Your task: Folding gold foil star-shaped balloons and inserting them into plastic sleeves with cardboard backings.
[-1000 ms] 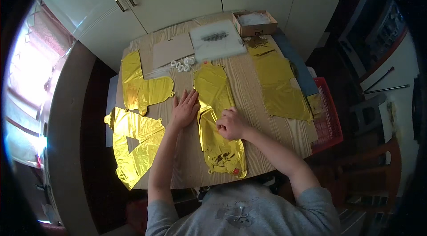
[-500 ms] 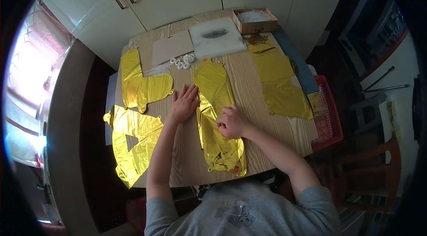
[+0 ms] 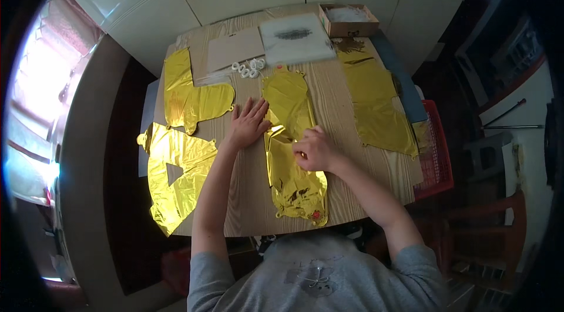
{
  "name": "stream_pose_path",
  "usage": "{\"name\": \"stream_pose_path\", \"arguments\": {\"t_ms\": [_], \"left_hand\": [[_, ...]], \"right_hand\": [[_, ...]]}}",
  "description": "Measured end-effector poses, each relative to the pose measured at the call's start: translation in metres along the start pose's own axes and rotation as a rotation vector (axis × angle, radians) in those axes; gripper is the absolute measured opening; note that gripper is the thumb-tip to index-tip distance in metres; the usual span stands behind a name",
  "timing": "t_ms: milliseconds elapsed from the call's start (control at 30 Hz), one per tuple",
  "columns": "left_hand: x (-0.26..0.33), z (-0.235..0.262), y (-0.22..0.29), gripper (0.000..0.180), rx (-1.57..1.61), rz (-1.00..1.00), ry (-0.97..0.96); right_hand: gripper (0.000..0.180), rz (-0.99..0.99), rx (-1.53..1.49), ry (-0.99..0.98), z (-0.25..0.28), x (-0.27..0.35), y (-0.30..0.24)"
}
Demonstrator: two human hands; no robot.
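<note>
A flat gold foil balloon [image 3: 286,93], long and uninflated, lies lengthwise before me on the wood-grain table. My left hand [image 3: 248,126] rests flat with fingers spread, its fingertips on the balloon's left edge. On the lower half, my right hand [image 3: 314,148] is closed, its curled fingers gripping the foil at the right edge; the fingertips are partly hidden. Creases run through the foil between my hands, and its near end is crumpled, with a small red spot [image 3: 316,215] there.
At left lie an L-shaped gold foil balloon [image 3: 191,100] and an A-shaped one [image 3: 191,156]. Another gold foil piece [image 3: 376,94] lies right. Toward the back are white ribbon rolls [image 3: 248,68], a clear plastic packet [image 3: 296,47], a beige card [image 3: 235,52] and an open box [image 3: 352,30]. A red basket [image 3: 437,153] stands right.
The view has tilted slightly, so the table sits higher in it. Foil near my right hand and at the near end looks more wrinkled. Both hands keep nearly the same places on the balloon.
</note>
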State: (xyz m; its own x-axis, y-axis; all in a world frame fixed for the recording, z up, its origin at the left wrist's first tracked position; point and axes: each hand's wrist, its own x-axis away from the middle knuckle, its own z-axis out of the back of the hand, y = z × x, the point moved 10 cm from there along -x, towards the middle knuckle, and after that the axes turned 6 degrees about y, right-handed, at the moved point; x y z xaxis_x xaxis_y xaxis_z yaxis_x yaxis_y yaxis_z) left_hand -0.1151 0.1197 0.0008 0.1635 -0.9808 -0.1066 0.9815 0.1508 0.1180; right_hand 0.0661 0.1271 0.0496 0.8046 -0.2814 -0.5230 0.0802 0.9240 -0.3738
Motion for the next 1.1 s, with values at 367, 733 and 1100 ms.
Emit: {"name": "stream_pose_path", "arguments": {"t_ms": [367,733,1100], "left_hand": [[-0.001,-0.005,-0.002,0.065,-0.03,0.003,-0.012],[0.0,-0.004,-0.002,0.064,-0.038,0.007,-0.056],[0.0,-0.001,-0.004,0.062,0.001,0.009,0.039]], "right_hand": [[0.038,0.175,-0.071,-0.241,-0.015,-0.022,-0.048],[0.049,0.268,0.093,-0.448,-0.066,0.0,-0.048],[0.053,0.251,0.121,-0.469,-0.07,0.007,-0.057]]}}
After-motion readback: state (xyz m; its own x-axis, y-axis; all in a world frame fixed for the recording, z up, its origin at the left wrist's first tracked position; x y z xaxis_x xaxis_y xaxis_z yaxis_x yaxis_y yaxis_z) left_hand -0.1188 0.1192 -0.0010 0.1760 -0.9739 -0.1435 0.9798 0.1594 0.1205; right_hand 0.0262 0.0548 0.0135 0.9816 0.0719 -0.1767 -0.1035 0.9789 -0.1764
